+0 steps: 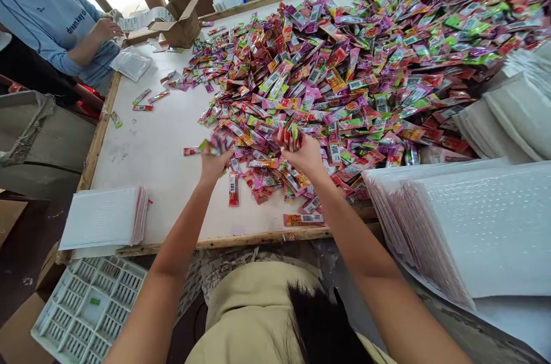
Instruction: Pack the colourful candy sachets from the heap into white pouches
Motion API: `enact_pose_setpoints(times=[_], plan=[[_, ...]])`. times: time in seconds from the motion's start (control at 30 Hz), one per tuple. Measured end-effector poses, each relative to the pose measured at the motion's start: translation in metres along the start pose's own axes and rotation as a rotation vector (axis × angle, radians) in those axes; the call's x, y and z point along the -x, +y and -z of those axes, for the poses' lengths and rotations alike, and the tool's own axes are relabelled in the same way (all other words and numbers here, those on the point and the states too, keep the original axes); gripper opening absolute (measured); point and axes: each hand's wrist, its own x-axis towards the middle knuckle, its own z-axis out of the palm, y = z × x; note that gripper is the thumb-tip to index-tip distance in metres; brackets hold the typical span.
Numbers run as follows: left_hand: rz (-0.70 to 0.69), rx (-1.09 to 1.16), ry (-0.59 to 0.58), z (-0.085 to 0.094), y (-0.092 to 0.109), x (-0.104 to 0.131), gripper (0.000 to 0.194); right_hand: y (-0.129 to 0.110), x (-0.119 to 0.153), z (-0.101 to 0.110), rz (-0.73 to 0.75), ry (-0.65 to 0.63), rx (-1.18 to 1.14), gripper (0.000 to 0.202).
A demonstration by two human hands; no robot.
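A large heap of small colourful snack packets (318, 77) covers the right and middle of the white table (167, 134). At the heap's near left edge, my left hand (214, 162) is closed around several packets, blurred by motion. My right hand (305, 153), over the front of the heap, grips a bunch of packets that stick up from its fingers. Between and below my hands lie loose packets, among them a red packet (233, 189) with a barcode. An orange packet (303, 220) rests close to the table's front edge.
White bubble mailers (103, 217) are stacked at the front left, and a larger stack of mailers (495, 226) stands at the right. A person in a blue top (47, 14) is at the far left, near an open cardboard box (183, 25). A white crate (90, 306) sits below.
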Motion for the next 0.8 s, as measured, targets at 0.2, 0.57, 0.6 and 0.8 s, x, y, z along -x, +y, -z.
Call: enact_pose_setpoints(times=[0.2, 0.57, 0.6, 0.8], plan=[[-0.258, -0.751, -0.341, -0.086, 0.016, -0.074, 0.024, -0.006, -0.07, -0.012, -0.062, -0.038, 0.363, 0.023], [-0.408, -0.87, -0.353, 0.038, -0.046, 0.057, 0.009, 0.066, 0.101, 0.03, 0.067, -0.224, -0.216, 0.036], [-0.358, -0.808, -0.311, 0.047, -0.05, 0.065, 0.01, 0.069, 0.106, 0.035, -0.032, -0.195, -0.265, 0.03], [-0.243, -0.527, -0.048, 0.05, -0.043, 0.059, 0.024, 0.067, 0.088, 0.06, -0.318, 0.275, -0.319, 0.03]])
